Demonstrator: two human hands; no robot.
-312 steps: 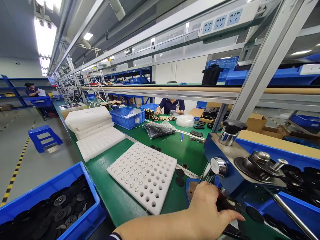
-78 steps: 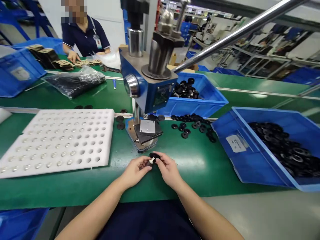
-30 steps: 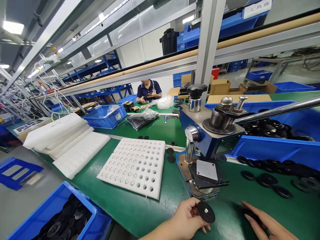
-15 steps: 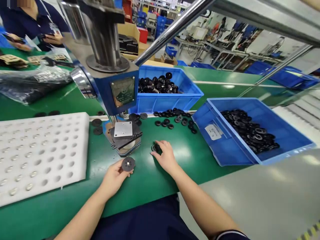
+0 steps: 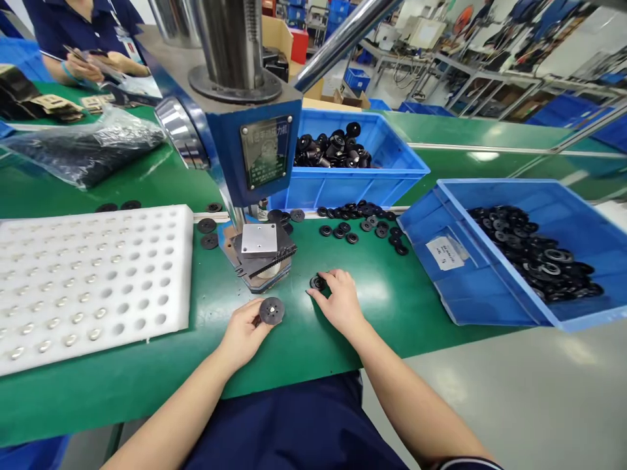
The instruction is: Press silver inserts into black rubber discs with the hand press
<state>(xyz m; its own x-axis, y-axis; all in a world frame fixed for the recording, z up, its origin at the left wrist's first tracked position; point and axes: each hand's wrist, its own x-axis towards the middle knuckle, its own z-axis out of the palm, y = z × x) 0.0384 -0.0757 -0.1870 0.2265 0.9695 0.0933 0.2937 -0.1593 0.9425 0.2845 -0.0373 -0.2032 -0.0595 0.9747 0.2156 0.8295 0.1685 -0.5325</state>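
My left hand (image 5: pixel 245 335) grips a flat black disc (image 5: pixel 272 312) by its edge, its face turned up, with small holes and a light pin at its centre. To the right, my right hand (image 5: pixel 339 298) has thumb and fingers closed round a smaller ringed black wheel (image 5: pixel 317 282), low over the green table. Just beyond both hands stands the blue hand press (image 5: pixel 264 153), a bare silver plate (image 5: pixel 259 239) on its base. Whether the small wheel touches the table I cannot tell.
A white foam tray (image 5: pixel 187 274) with rows of silver parts lies left. Two blue bins (image 5: pixel 353 179) (image 5: pixel 455 274) of black parts stand behind and right. Loose black wheels (image 5: pixel 352 238) lie before the rear bin. A co-worker (image 5: pixel 93 39) sits across, beyond a plastic bag (image 5: pixel 83 150).
The whole view has shifted, so the bench sits farther right in the picture. Both hands keep nearly the same place relative to the press, still holding the disc and the wheel.
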